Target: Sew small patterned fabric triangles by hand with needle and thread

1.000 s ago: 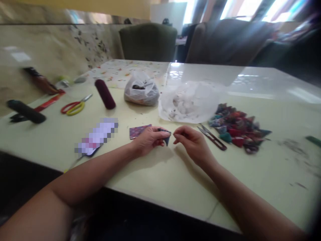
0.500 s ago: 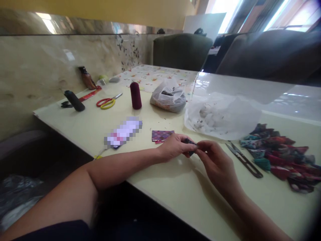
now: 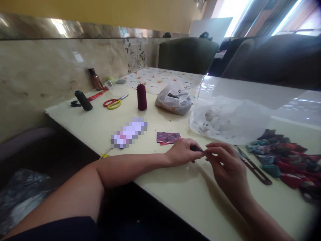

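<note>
Head view: both hands are low at the table point(image 3: 175, 201) edge, almost dead centre. The left hand point(image 3: 182, 152) has its thumb and fingers clamped on a small dark scrap point(image 3: 195, 147), held just off the tabletop. The right hand point(image 3: 227, 164) comes in from three o'clock with its fingertips pinched together right at the scrap's end. Too small to tell whether anything thin sits between them.

This looks like fine fingertip work, so the left pinch wants to stay firm and close to the working edge. The right hand should make short moves, with the wrists resting on the table for steadiness. The snips point(image 3: 253, 164) lie just beside the right hand at three o'clock, within easy reach.

Now the containers. At twelve o'clock from the hands a clear bag point(image 3: 174, 100) sits with its mouth open and dark bits inside. At one o'clock a white bag point(image 3: 225, 122) lies flat, with pale fluffy lumps showing through it. Loose on the table are a patterned square point(image 3: 168, 137) at ten o'clock, touching nothing, and a pile point(image 3: 283, 157) of coloured pieces at three o'clock, beyond the snips.
</note>
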Motion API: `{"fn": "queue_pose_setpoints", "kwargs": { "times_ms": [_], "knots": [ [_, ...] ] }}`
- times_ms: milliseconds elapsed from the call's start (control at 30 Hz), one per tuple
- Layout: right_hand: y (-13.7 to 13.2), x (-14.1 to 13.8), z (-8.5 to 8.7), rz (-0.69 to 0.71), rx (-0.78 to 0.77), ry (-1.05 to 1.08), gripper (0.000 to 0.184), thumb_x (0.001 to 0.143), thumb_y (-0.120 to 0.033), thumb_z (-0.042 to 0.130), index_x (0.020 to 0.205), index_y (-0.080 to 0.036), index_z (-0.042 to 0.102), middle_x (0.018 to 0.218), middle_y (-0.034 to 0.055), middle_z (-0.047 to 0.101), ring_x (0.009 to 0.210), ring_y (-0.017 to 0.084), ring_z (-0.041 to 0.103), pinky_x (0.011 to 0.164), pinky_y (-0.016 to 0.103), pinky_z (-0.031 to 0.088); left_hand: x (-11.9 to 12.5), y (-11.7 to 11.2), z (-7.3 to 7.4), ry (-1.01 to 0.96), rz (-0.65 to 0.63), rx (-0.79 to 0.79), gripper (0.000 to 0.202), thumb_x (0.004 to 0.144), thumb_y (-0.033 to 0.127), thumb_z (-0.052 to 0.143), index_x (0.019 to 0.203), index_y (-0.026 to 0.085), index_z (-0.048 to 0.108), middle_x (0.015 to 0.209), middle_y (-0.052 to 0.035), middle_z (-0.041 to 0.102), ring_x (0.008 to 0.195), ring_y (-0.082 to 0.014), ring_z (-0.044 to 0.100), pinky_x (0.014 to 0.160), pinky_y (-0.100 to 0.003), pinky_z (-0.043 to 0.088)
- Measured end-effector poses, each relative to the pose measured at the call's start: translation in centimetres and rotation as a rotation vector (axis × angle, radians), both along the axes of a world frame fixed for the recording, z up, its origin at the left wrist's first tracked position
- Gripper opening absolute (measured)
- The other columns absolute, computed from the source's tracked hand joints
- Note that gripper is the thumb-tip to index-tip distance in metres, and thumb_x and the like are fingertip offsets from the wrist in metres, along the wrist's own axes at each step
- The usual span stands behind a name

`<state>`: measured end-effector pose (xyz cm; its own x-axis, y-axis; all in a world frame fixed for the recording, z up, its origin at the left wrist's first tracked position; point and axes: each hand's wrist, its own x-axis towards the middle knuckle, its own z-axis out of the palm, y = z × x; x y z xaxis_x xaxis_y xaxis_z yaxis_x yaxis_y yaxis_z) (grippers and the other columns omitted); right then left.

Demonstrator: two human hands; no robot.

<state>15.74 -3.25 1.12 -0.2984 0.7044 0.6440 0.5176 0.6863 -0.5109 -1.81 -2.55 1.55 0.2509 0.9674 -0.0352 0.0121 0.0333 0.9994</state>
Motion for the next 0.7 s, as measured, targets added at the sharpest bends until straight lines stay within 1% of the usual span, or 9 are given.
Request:
{"fn": "queue_pose_setpoints", "kwargs": {
  "times_ms": [200,367,500,567,600,633,700],
  "knots": [
    [0.0,0.0,0.2,0.016,0.101,-0.007,0.010,0.094,-0.017,0.060,0.090,-0.024,0.066,0.099,0.0061,0.066,0.088,0.020,0.066,0.071,0.033,0.055,0.0,0.0,-0.3,0.016,0.005,0.078,0.006,0.077,0.014,0.074,0.078,0.012,0.069,0.069,0.0001,0.063,0.055,-0.0085,0.060,0.052,-0.022,0.054],
    [0.2,0.1,0.2,0.035,0.178,-0.024,0.013,0.094,-0.015,0.059,0.091,-0.026,0.067,0.101,0.0069,0.067,0.088,0.020,0.067,0.074,0.033,0.056,0.1,-0.2,0.0,-0.003,-0.009,0.060,0.007,0.077,0.015,0.073,0.076,0.012,0.067,0.066,0.0005,0.062,0.055,-0.0093,0.060,0.053,-0.023,0.055],
    [0.0,-0.1,0.4,0.059,0.186,0.008,0.014,0.093,-0.015,0.060,0.091,-0.026,0.069,0.099,0.0066,0.068,0.087,0.020,0.068,0.075,0.034,0.056,0.1,-0.1,-0.1,-0.012,-0.017,0.035,0.007,0.077,0.014,0.072,0.074,0.013,0.065,0.064,0.0013,0.061,0.055,-0.0092,0.059,0.053,-0.022,0.053],
    [-0.3,-0.2,0.7,0.072,0.121,0.055,0.012,0.092,-0.016,0.062,0.088,-0.025,0.069,0.097,0.0060,0.069,0.086,0.020,0.067,0.075,0.034,0.056,0.0,0.1,-0.1,0.017,-0.010,0.036,0.006,0.076,0.013,0.071,0.075,0.013,0.066,0.064,0.0018,0.061,0.053,-0.0086,0.059,0.052,-0.021,0.051],
    [-0.5,-0.3,0.9,0.079,0.043,0.103,0.011,0.093,-0.018,0.062,0.087,-0.025,0.068,0.096,0.0056,0.069,0.085,0.019,0.067,0.074,0.034,0.055,0.0,0.1,-0.1,0.034,-0.005,0.037,0.005,0.076,0.013,0.071,0.075,0.013,0.066,0.064,0.0020,0.061,0.053,-0.0085,0.059,0.052,-0.021,0.050],
    [-0.6,-0.4,1.1,0.096,-0.058,0.179,0.010,0.093,-0.020,0.062,0.087,-0.025,0.066,0.096,0.0053,0.069,0.082,0.019,0.067,0.071,0.033,0.055,-0.1,0.2,0.0,0.048,0.004,0.040,0.004,0.077,0.014,0.071,0.075,0.013,0.067,0.063,0.0021,0.061,0.053,-0.0085,0.059,0.052,-0.021,0.050],
    [-0.6,-0.4,1.5,0.160,-0.302,0.395,0.008,0.094,-0.025,0.061,0.087,-0.024,0.062,0.092,0.0046,0.070,0.076,0.018,0.066,0.063,0.032,0.053,-0.3,0.3,0.3,0.067,0.025,0.055,0.005,0.078,0.017,0.071,0.077,0.012,0.069,0.064,0.0012,0.063,0.055,-0.0090,0.061,0.055,-0.020,0.049]
  ]
}}
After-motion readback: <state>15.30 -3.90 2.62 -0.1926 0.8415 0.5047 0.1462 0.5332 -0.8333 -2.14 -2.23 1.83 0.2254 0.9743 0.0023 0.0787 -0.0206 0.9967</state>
